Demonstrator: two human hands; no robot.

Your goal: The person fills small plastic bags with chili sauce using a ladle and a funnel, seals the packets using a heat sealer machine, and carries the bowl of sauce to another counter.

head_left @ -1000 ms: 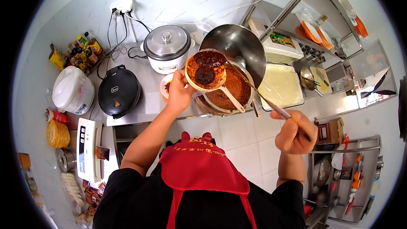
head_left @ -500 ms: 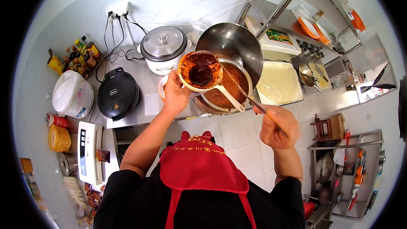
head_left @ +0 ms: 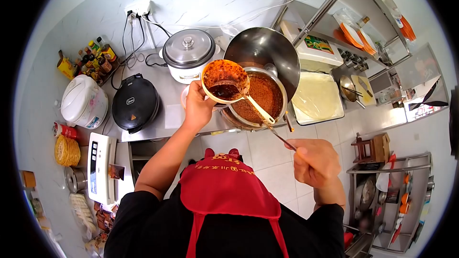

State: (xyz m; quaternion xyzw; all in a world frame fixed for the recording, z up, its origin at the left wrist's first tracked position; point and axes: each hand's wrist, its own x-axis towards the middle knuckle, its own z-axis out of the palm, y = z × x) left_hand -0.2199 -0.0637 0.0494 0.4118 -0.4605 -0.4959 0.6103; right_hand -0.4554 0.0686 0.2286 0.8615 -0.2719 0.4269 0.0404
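My left hand (head_left: 198,105) is closed on the side of a cream-coloured scoop (head_left: 225,69), which is tilted and holds dark red, oily sauce; red smears coat its inside. The scoop's pale handle (head_left: 260,110) points down and right over a pot (head_left: 285,100) of reddish-brown, grainy sauce (head_left: 256,91). In my right hand (head_left: 315,162), closed and to the right of the pot, is a long, thin metal utensil (head_left: 284,141). It points up and left towards the scoop's handle, and I cannot make out its far end.
A large metal wok (head_left: 260,45) stands behind the pot. Left of it are a rice cooker (head_left: 189,50) and a black electric griddle (head_left: 134,102). To the right lies a tray (head_left: 318,98) under plastic film. Metal shelf posts (head_left: 330,2) rise at the back right.
My right hand has moved slightly down and right, drawing the metal utensil back from the scoop's rim. The scoop has tipped, and the sauce sits lower in it. The view has shifted slightly.
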